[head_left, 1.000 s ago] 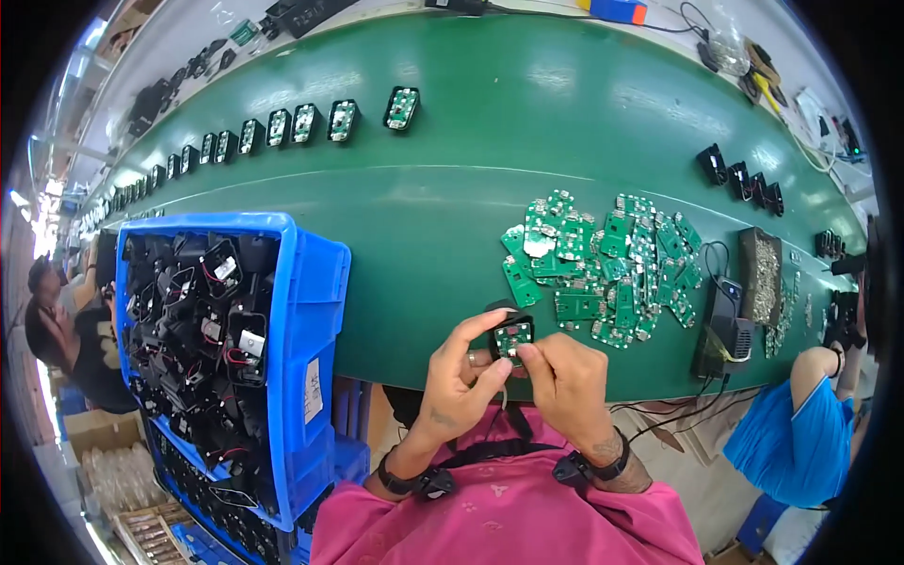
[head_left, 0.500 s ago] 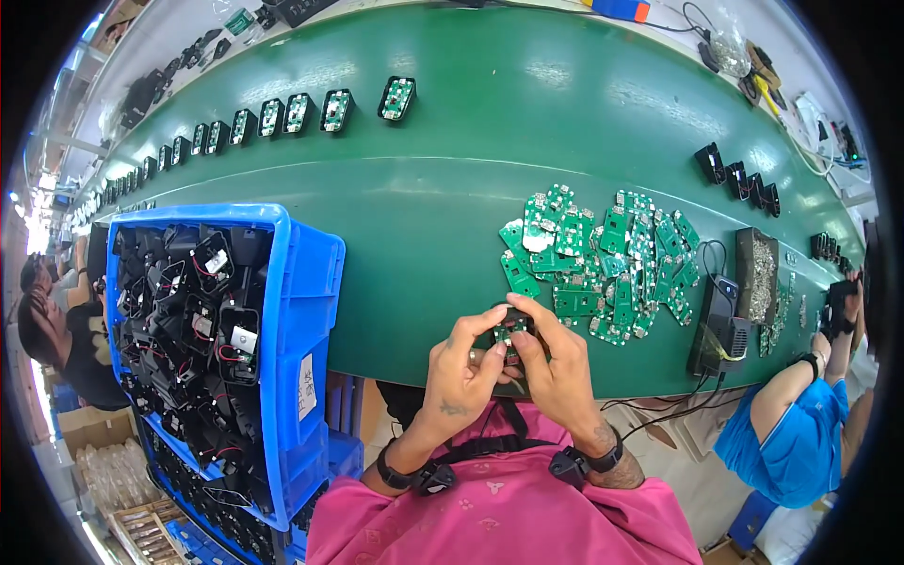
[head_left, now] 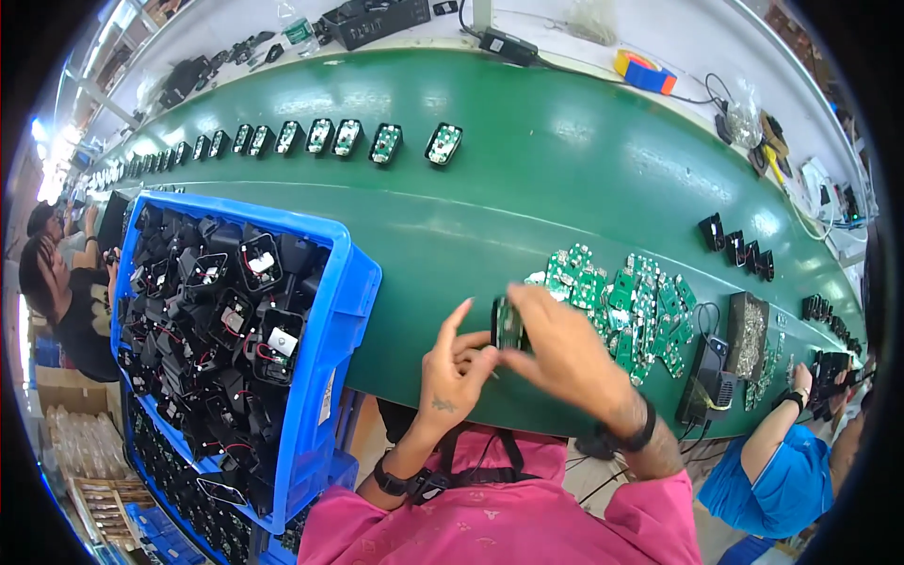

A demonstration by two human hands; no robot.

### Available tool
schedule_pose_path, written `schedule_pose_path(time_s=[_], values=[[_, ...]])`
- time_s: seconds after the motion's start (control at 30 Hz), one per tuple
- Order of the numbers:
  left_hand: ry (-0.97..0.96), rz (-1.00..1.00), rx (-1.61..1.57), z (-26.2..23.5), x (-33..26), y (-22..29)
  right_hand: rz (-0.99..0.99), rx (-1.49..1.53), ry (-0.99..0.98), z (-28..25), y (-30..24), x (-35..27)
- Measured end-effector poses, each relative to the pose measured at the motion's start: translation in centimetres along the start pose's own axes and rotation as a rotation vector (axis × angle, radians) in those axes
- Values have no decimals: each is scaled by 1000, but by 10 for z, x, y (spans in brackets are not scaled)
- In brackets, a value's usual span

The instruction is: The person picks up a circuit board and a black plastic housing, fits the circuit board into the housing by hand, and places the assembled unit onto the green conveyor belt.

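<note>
Upright above the table edge is a small black case with a green circuit board in it (head_left: 508, 325), partly hidden and blurred. My right hand (head_left: 570, 348) grips it from the right, its fingers over the top and the thumb underneath. On the other side my left hand (head_left: 455, 367) has its index finger raised and its thumb stretched toward the case; whether the thumb touches it I cannot tell. Just beyond my right hand lies a heap of green circuit boards (head_left: 645, 306). Further off stands a curving row of black cases fitted with boards (head_left: 347, 137).
At left a blue crate (head_left: 363, 282) is full of black cases with wires. A black power unit (head_left: 708, 381) and a box of small metal parts (head_left: 749, 330) stand at right. Several black cases (head_left: 734, 248) lie beyond. Co-workers sit at both sides, one in a blue shirt (head_left: 782, 471).
My left hand has come away from the case, its index finger lifting. My right hand has wrapped over the case, which is now turned on edge. The whole view has shifted.
</note>
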State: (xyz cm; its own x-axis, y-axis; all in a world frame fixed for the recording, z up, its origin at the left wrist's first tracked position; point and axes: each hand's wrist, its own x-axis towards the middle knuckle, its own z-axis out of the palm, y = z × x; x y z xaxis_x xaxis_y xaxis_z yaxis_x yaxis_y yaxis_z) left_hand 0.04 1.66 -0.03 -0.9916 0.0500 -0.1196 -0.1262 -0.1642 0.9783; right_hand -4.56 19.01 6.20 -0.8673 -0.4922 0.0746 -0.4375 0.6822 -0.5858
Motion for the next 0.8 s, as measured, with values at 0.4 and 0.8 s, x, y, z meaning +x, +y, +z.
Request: schedule_pose_path(time_s=[0.4, 0.8], values=[[154, 205, 380, -10, -4, -15, 70, -270, 282, 0, 104, 195], [67, 656, 598, -19, -3, -71, -489, -114, 73, 16, -146, 179]])
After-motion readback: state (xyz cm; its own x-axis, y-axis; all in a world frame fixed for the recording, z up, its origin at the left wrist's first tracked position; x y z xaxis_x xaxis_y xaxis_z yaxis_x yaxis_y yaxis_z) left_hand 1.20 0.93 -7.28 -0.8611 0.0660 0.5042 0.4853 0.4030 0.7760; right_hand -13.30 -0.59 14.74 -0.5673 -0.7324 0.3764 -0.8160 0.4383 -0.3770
